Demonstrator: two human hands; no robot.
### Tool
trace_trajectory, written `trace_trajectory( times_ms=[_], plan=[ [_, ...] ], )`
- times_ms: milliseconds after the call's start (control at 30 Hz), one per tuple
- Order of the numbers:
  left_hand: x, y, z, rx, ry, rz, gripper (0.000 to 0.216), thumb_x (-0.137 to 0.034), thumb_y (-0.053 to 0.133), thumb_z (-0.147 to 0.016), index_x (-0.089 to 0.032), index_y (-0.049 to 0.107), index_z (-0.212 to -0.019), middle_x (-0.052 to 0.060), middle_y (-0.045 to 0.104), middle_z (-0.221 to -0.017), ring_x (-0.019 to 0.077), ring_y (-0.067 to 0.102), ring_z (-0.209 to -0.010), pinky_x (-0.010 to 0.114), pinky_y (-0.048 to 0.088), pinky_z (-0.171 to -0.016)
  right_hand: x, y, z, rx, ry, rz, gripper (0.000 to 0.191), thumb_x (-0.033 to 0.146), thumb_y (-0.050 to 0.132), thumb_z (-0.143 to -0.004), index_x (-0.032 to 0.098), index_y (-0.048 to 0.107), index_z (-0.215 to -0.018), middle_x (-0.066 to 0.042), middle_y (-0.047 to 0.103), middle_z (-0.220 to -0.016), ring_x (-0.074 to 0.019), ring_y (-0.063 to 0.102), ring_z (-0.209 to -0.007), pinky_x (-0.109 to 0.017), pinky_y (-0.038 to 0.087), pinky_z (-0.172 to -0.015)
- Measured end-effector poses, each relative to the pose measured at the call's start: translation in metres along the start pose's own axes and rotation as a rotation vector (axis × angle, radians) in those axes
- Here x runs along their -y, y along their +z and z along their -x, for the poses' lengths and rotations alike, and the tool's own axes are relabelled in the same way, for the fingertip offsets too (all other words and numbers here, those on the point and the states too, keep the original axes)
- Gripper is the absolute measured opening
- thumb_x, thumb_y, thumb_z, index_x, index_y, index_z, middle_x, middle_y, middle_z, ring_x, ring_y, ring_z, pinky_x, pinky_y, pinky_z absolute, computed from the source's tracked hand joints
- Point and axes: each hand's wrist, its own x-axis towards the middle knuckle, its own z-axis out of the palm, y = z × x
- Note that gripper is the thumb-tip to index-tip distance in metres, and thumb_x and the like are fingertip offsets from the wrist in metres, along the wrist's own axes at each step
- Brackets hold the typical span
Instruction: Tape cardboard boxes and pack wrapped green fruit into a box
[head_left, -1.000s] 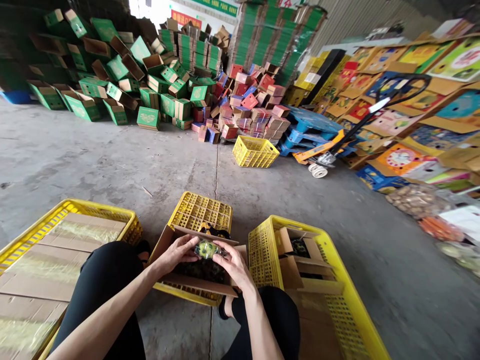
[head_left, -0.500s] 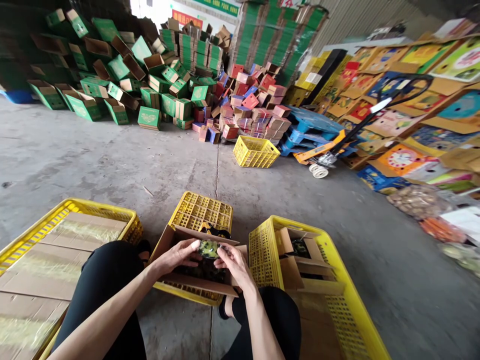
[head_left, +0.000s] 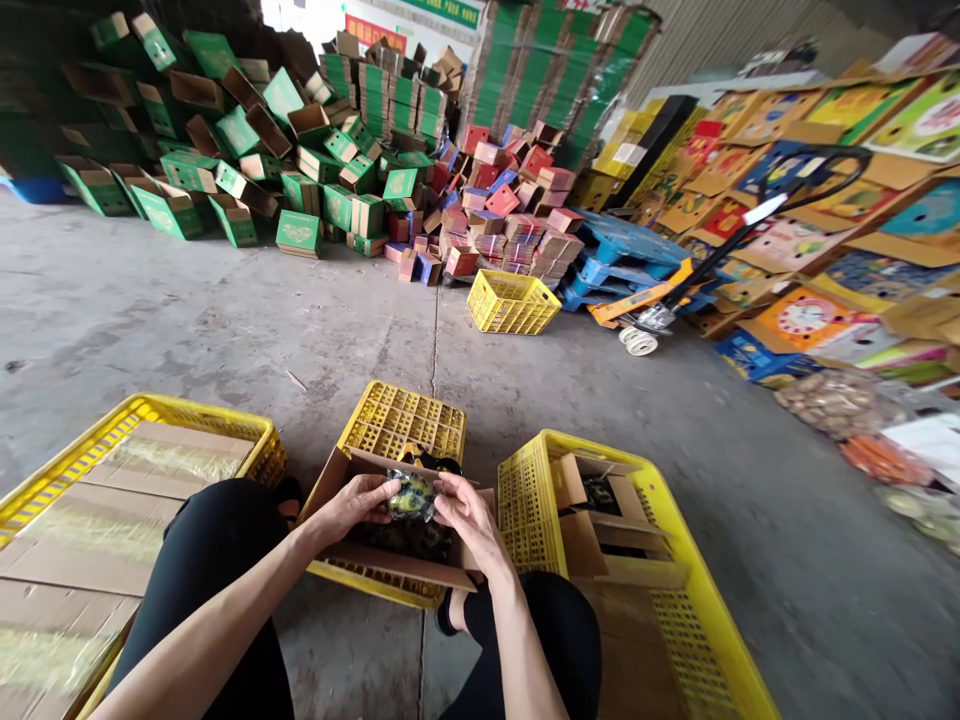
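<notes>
Between my two hands is a small clear plastic packet [head_left: 412, 497] with something yellow-green and dark inside; its exact kind I cannot make out. My left hand [head_left: 361, 503] pinches its left edge, while my right hand [head_left: 463, 512] grips the right edge. Both hands are above an open cardboard box [head_left: 409, 572], which has more dark packets in it, partly hidden. The box rests on an upturned yellow crate [head_left: 381, 415]. A yellow-and-black object [head_left: 426, 458], perhaps a tape dispenser, lies just behind the box.
On the left, a yellow crate [head_left: 262, 440] holds taped cartons [head_left: 171, 460]. Another yellow crate [head_left: 525, 505] on the right holds an open carton. Farther off are a small yellow crate [head_left: 514, 303], a pallet jack [head_left: 652, 310], blue pallets [head_left: 622, 250] and heaped green boxes [head_left: 298, 232].
The packet has turned and risen slightly between my hands, its crinkled plastic showing more. My right hand's fingers have shifted on its edge. The surroundings are unchanged.
</notes>
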Motion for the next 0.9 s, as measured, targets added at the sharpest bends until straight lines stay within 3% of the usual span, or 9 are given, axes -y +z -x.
trace_trajectory(
  times_ms=[167, 267, 333, 400, 533, 667, 733, 900],
  plan=[
    [0.002, 0.004, 0.000, 0.019, -0.051, -0.099, 0.056, -0.069, 0.078, -0.079, -0.014, 0.081, -0.089, 0.011, 0.078, -0.087, 0.0207, 0.072, -0.074, 0.030, 0.059, -0.068, -0.006, 0.003, -0.002, 0.125, -0.077, 0.178, 0.056, 0.044, 0.084, -0.081, 0.031, 0.069, -0.134, -0.005, 0.070, -0.138, -0.0291, 0.066, -0.127, -0.048, 0.055, -0.110],
    [0.008, 0.000, -0.004, -0.048, -0.077, -0.151, 0.061, -0.072, 0.076, -0.078, -0.013, 0.079, -0.094, 0.012, 0.078, -0.087, 0.0239, 0.075, -0.075, 0.033, 0.060, -0.069, -0.006, -0.005, -0.003, 0.075, -0.062, 0.308, 0.048, 0.040, 0.080, -0.083, 0.028, 0.074, -0.129, -0.005, 0.074, -0.132, -0.0300, 0.068, -0.125, -0.049, 0.054, -0.111],
    [0.012, -0.007, -0.009, -0.133, -0.017, -0.205, 0.063, -0.071, 0.075, -0.078, -0.014, 0.077, -0.104, 0.014, 0.079, -0.095, 0.0266, 0.077, -0.085, 0.035, 0.061, -0.074, -0.004, -0.014, -0.001, 0.018, -0.047, 0.399, 0.044, 0.038, 0.078, -0.084, 0.026, 0.076, -0.126, -0.007, 0.076, -0.129, -0.0304, 0.069, -0.123, -0.048, 0.054, -0.110],
    [0.016, -0.015, -0.015, -0.199, 0.048, -0.272, 0.062, -0.067, 0.074, -0.079, -0.014, 0.075, -0.112, 0.015, 0.079, -0.103, 0.0280, 0.077, -0.093, 0.037, 0.061, -0.078, -0.003, -0.022, 0.001, 0.005, -0.049, 0.500, 0.040, 0.031, 0.077, -0.083, 0.025, 0.078, -0.122, -0.008, 0.077, -0.125, -0.0301, 0.070, -0.119, -0.046, 0.055, -0.107],
    [0.023, -0.026, -0.025, -0.215, 0.082, -0.394, 0.054, -0.056, 0.074, -0.078, -0.015, 0.076, -0.113, 0.014, 0.079, -0.108, 0.0288, 0.076, -0.095, 0.036, 0.061, -0.077, -0.008, -0.021, 0.005, 0.123, -0.113, 0.700, 0.040, 0.006, 0.066, -0.078, 0.025, 0.083, -0.110, -0.005, 0.079, -0.119, -0.0261, 0.072, -0.115, -0.042, 0.053, -0.108],
    [0.031, -0.032, -0.028, -0.198, 0.105, -0.565, 0.041, -0.039, 0.073, -0.078, -0.016, 0.078, -0.112, 0.011, 0.080, -0.110, 0.0292, 0.075, -0.099, 0.038, 0.059, -0.087, -0.020, -0.010, 0.005, 0.055, -0.143, 0.975, 0.048, -0.007, 0.049, -0.077, 0.021, 0.085, -0.090, -0.008, 0.080, -0.119, -0.0279, 0.055, -0.142, -0.047, 0.039, -0.124],
    [0.032, -0.034, -0.027, -0.189, 0.109, -0.660, 0.037, -0.031, 0.072, -0.078, -0.017, 0.079, -0.113, 0.011, 0.080, -0.114, 0.0294, 0.074, -0.106, 0.039, 0.057, -0.096, -0.023, -0.007, 0.004, 0.057, -0.136, 1.027, 0.047, -0.007, 0.048, -0.079, 0.019, 0.085, -0.095, -0.010, 0.079, -0.122, -0.0274, 0.051, -0.145, -0.045, 0.037, -0.125],
    [0.031, -0.029, -0.037, -0.160, 0.087, -0.884, 0.030, -0.020, 0.075, -0.082, -0.021, 0.079, -0.111, 0.010, 0.078, -0.119, 0.0302, 0.068, -0.121, 0.041, 0.047, -0.113, -0.020, -0.009, 0.002, 0.086, -0.142, 0.994, 0.045, -0.002, 0.049, -0.085, 0.015, 0.082, -0.111, -0.013, 0.079, -0.119, -0.0253, 0.069, -0.124, -0.037, 0.046, -0.116]
  ],
)
